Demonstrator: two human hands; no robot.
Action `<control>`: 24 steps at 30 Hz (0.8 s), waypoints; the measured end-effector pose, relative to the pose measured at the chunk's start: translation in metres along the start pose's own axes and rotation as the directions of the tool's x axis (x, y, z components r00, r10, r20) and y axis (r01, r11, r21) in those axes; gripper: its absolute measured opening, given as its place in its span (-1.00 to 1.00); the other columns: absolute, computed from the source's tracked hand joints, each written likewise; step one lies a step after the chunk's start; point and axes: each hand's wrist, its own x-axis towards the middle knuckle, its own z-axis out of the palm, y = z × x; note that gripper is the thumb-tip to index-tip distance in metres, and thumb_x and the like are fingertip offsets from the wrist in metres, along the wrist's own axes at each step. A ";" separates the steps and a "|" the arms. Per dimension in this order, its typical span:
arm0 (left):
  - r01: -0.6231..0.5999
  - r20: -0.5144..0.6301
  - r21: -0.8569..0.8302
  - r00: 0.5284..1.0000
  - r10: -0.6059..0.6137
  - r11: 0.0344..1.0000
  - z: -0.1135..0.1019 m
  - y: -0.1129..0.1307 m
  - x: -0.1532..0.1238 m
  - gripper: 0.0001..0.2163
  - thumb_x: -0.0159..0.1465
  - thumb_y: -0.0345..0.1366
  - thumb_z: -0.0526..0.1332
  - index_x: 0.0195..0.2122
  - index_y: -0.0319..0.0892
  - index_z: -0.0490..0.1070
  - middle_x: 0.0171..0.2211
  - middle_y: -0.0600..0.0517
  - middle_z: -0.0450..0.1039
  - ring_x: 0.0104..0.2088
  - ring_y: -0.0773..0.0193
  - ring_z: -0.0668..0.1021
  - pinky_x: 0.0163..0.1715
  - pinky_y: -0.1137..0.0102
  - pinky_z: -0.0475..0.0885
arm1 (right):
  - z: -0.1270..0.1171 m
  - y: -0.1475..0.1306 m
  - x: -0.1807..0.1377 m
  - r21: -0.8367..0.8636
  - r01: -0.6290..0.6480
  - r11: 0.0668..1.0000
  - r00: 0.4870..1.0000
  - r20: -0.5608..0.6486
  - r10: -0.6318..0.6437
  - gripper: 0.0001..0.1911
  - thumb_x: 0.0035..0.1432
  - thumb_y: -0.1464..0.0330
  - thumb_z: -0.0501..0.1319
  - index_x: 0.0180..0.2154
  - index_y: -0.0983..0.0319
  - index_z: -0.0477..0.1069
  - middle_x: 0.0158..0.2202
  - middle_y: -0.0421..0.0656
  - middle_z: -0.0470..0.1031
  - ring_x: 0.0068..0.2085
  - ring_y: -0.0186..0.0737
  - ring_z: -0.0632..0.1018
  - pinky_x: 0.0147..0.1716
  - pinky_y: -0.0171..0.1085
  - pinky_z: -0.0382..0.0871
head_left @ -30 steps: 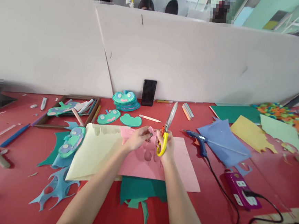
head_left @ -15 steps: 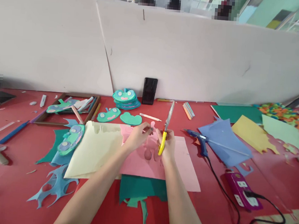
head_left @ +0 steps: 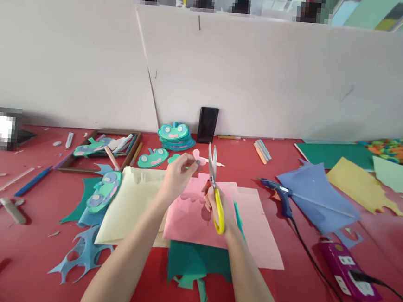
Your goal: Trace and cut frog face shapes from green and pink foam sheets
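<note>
Between the thumb and fingers of my left hand (head_left: 178,177) is a small pink felt piece (head_left: 197,155) with rounded ends. My right hand (head_left: 221,206) grips yellow-handled scissors (head_left: 219,210), their blades pointing up and parted, just right of the pink piece. Below both hands lies a pink felt sheet (head_left: 185,224) with a scalloped cut edge. Cream felt (head_left: 130,215) lies to its left and dark green felt (head_left: 196,257) sticks out in front. Behind my left hand are a green frog face (head_left: 153,158) and a stack of frog faces (head_left: 176,137).
A black phone (head_left: 207,125) leans on the white partition. To the right lie a blue glue gun (head_left: 283,197), blue felt (head_left: 320,188) and a purple power strip (head_left: 349,269) with a cord. A brown frame (head_left: 97,170) with pens stands left, near blue felt scraps (head_left: 87,249).
My left hand has lifted the small pink piece up and left, away from the sheet. The scissors have tilted and their blades have opened. The view has shifted slightly.
</note>
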 end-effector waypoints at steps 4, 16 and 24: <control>-0.005 -0.001 0.007 1.000 0.005 1.000 -0.004 0.009 -0.002 -0.86 0.21 -0.24 0.13 -0.36 -0.18 0.39 -0.44 0.05 0.49 -0.42 0.34 0.53 -0.41 0.48 0.39 | -0.003 -0.006 -0.003 -0.077 -0.011 0.997 0.992 0.122 0.021 -0.60 0.06 -0.01 0.10 -0.44 0.22 0.28 -0.63 -0.33 0.13 -0.66 -0.45 0.15 -0.70 -0.41 0.03; -0.015 0.013 0.091 1.000 0.014 0.996 -0.004 0.011 -0.003 -0.87 0.22 -0.25 0.11 -0.35 -0.16 0.39 -0.37 0.04 0.51 -0.37 0.33 0.54 -0.36 0.48 0.42 | -0.008 -0.014 -0.007 -0.234 0.003 0.972 0.980 0.196 0.044 -0.64 0.15 0.04 0.02 -0.39 0.22 0.23 -0.61 -0.32 0.11 -0.62 -0.43 0.16 -0.66 -0.39 0.05; -0.024 0.020 0.084 1.000 0.022 0.996 -0.004 0.008 -0.004 -0.88 0.22 -0.25 0.10 -0.36 -0.16 0.36 -0.34 0.01 0.50 -0.34 0.29 0.54 -0.32 0.42 0.43 | -0.008 -0.010 -0.006 -0.266 0.001 0.964 0.980 0.194 0.052 -0.62 0.15 0.02 0.00 -0.38 0.22 0.21 -0.59 -0.30 0.13 -0.63 -0.43 0.17 -0.67 -0.39 0.08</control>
